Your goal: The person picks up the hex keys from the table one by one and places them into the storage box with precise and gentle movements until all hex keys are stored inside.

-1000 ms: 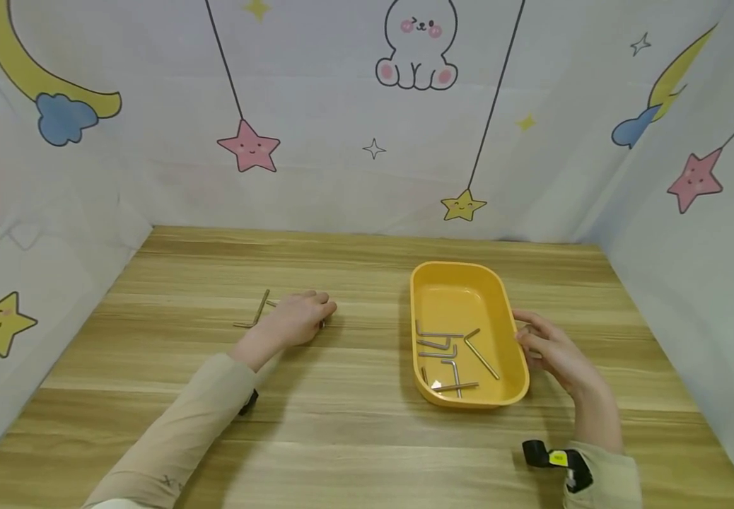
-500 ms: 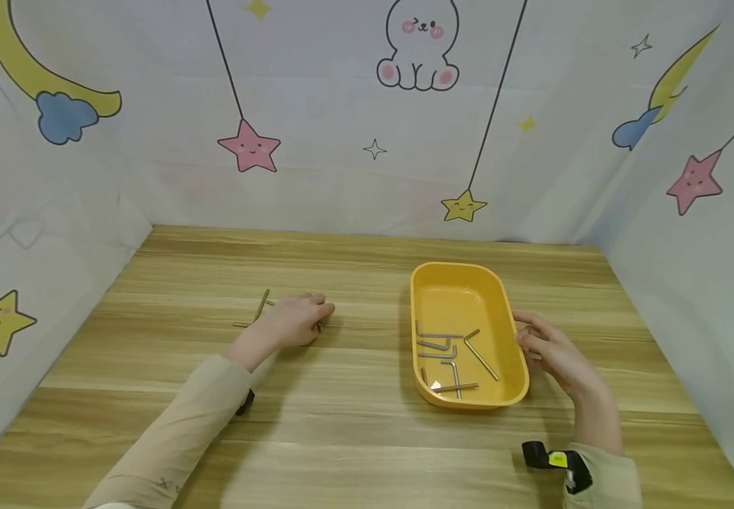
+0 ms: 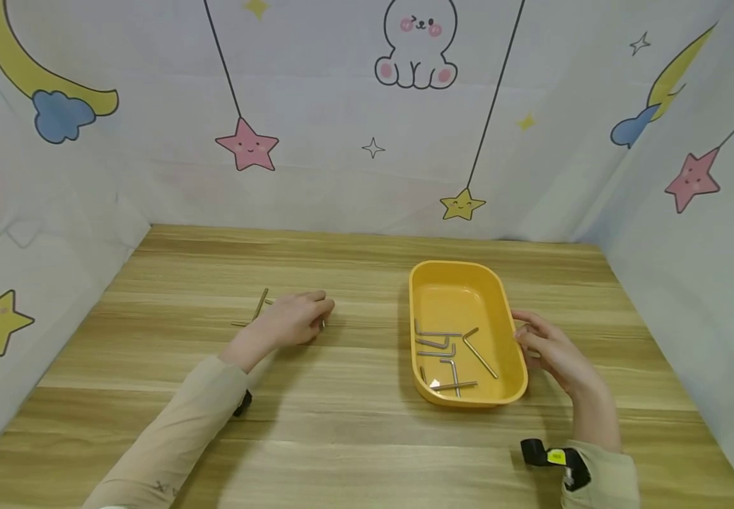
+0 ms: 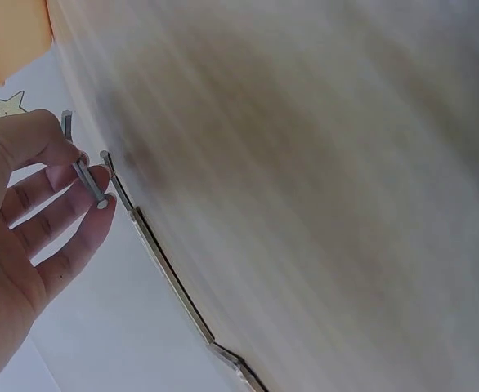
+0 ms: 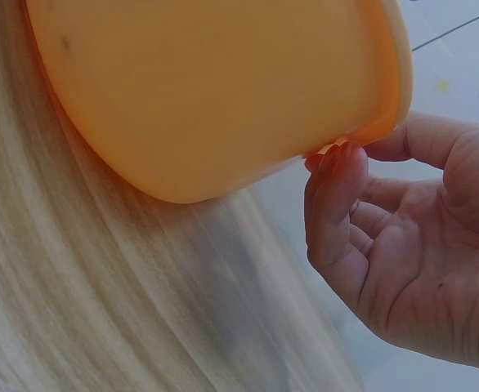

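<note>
My left hand is low over the left part of the table, its back to the head camera. Seen from the left wrist, its thumb and fingers pinch a small silver hex key just off the wood. More hex keys lie on the table beside it; a brass-coloured one shows left of the hand, which partly covers the others. On the right, my right hand holds the right rim of a yellow plastic tray between thumb and fingers. Several hex keys, silver and brass-coloured, lie in its near half.
The wood-grain table runs back to a white cloth backdrop printed with stars and a bear. Cloth also closes off both sides. A black wrist strap sits at the right sleeve.
My left hand has drawn back very slightly to the left, low over the table. The right hand and the tray have stayed in place, with the same hex keys inside.
</note>
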